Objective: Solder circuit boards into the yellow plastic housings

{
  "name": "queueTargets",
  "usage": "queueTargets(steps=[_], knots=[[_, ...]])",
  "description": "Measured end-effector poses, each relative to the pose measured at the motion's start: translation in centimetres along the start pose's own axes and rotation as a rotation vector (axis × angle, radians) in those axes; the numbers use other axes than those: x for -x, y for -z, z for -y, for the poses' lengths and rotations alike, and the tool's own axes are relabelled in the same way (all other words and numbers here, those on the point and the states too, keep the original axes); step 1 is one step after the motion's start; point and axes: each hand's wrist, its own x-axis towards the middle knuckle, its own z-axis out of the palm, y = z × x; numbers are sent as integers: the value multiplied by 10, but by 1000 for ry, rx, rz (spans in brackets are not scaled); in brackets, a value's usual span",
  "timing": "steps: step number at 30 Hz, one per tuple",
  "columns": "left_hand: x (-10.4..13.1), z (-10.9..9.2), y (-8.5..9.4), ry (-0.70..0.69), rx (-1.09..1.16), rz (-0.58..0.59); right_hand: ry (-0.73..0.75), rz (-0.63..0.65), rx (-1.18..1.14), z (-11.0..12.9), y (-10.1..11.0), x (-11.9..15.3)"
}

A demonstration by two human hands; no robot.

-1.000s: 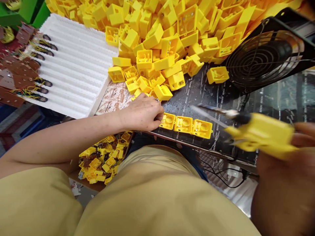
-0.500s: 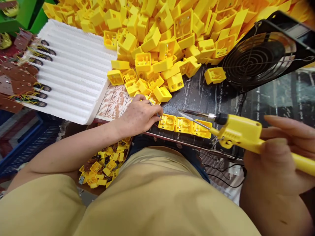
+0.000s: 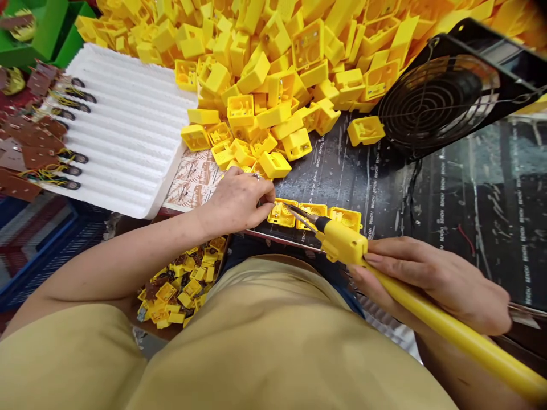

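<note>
Three open yellow cases stand in a row at the bench's front edge: a left case (image 3: 282, 213), a middle case (image 3: 312, 212) and a right case (image 3: 345, 218). My left hand (image 3: 244, 199) is closed at the left case's left side, thumb and forefinger pinched; what they hold is too small to make out. Closed around a yellow soldering iron (image 3: 346, 242), my right hand (image 3: 436, 279) comes in from the right. The iron's metal tip is over the left case, and its body partly covers the middle and right ones.
A large heap of yellow cases (image 3: 256, 68) covers the back of the bench (image 3: 448, 210). The black fan (image 3: 431, 102) stands at back right. On the left lie a white ridged foam tray (image 3: 128, 131) and brown wired boards (image 3: 38, 142). Below is a box of yellow parts (image 3: 192, 285).
My right hand has moved left with the soldering iron, bringing its tip from above the right cases to the left case. My left hand stays beside that case; the view has shifted slightly.
</note>
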Motion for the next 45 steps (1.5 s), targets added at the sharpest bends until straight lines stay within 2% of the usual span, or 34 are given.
queueTargets(steps=[4,11,13,18,21,29,32,35,38,42,45], knots=[[-3,1,2,-34,-35,15,22,-5,11,6,-4,-5],[-8,1,5,-57,-20,31,175,49,-18,6,1,-24],[-11,1,7,-51,-1,53,155,71,-20,6,7,-24],[-15,0,10,-25,27,99,-70,6,33,6,19,-15],[-15,0,11,-15,23,119,-76,47,19,3,19,-10],[-18,0,13,-7,-28,165,-36,-1,23,-2,15,-5],[-8,1,17,-52,-33,94,-50,-79,144,0,13,-7],[12,2,16,-162,-8,-58,-40,-56,175,-3,15,-4],[29,5,6,-239,3,-154,-23,-35,139,-8,18,0],[33,9,-8,-211,37,-171,-50,-42,186,-7,16,3],[28,9,-7,-202,81,-151,-3,-61,177,-8,15,1]])
